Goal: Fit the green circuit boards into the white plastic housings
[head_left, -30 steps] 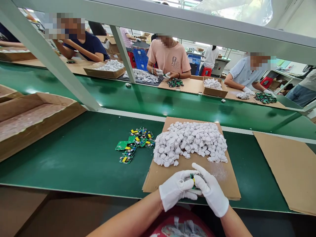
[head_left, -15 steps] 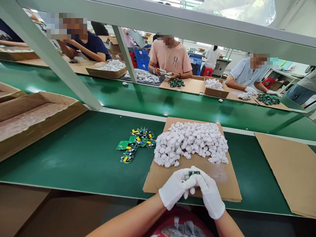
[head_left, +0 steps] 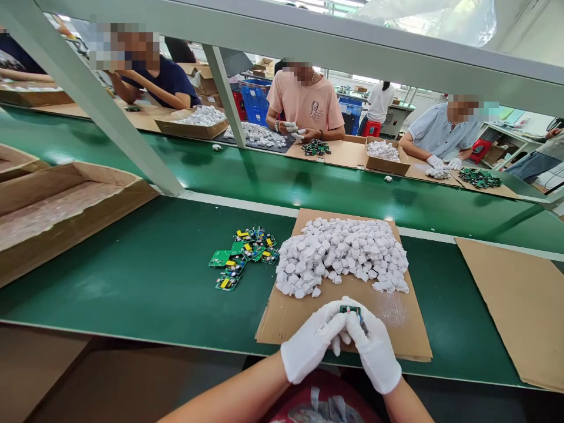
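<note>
Both my hands wear white gloves and meet over the front of a cardboard sheet point(head_left: 282, 320). Between them is a small green circuit board point(head_left: 349, 309), partly hidden by the fingers. My left hand point(head_left: 312, 341) closes on the board from the left. From the right, my right hand point(head_left: 376, 346) wraps round it, thumbs close together. Just beyond my fingers lies a heap of small white pieces point(head_left: 343, 252) on the cardboard. Left of the heap, several green boards with yellow and blue components point(head_left: 242, 255) lie loose on the green bench point(head_left: 132, 264).
A large open cardboard box point(head_left: 66, 217) stands at the left. Another cardboard sheet point(head_left: 515, 305) lies at the right. A grey metal frame point(head_left: 282, 41) crosses above the bench. Beyond runs a green conveyor point(head_left: 273, 182) carrying small white pieces, with several co-workers seated behind it.
My hands have shifted slightly around the circuit board, and the board is turned a little. Small white pieces on the far conveyor have moved left. The right-hand co-worker's hands have come together.
</note>
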Demonstrator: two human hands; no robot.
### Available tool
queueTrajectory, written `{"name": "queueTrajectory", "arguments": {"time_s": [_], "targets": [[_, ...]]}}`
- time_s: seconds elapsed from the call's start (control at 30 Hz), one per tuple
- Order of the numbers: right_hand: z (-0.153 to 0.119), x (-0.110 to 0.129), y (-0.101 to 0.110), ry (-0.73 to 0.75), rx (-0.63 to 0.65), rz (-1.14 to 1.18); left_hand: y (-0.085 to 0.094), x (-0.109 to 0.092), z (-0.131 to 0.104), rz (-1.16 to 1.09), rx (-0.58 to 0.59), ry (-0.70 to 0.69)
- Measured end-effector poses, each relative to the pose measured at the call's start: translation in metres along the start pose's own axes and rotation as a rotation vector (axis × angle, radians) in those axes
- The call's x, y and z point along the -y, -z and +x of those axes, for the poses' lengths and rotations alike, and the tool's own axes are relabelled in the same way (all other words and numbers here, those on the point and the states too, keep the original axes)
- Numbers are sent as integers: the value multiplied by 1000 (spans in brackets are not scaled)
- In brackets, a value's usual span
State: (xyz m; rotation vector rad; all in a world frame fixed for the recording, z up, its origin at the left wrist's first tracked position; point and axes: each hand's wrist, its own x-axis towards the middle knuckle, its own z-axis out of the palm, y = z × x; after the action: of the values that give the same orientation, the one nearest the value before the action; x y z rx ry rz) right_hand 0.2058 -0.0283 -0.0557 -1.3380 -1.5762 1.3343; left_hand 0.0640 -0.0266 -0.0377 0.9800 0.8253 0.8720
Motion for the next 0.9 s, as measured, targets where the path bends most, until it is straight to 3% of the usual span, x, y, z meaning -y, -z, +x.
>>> {"name": "queueTrajectory", "arguments": {"time_s": [0.2,0.47,0.73,0.9], "targets": [[2,-2,6,22,80,145,2,2,3,27,-13,29],[4,-10,2,2,32,223,0,5,3,-5,-67,46],[6,-12,7,26,29,158,5,18,7,-357,25,44],[4,-5,5,32,-3,-80,5,15,7,-192,67,48]]}}
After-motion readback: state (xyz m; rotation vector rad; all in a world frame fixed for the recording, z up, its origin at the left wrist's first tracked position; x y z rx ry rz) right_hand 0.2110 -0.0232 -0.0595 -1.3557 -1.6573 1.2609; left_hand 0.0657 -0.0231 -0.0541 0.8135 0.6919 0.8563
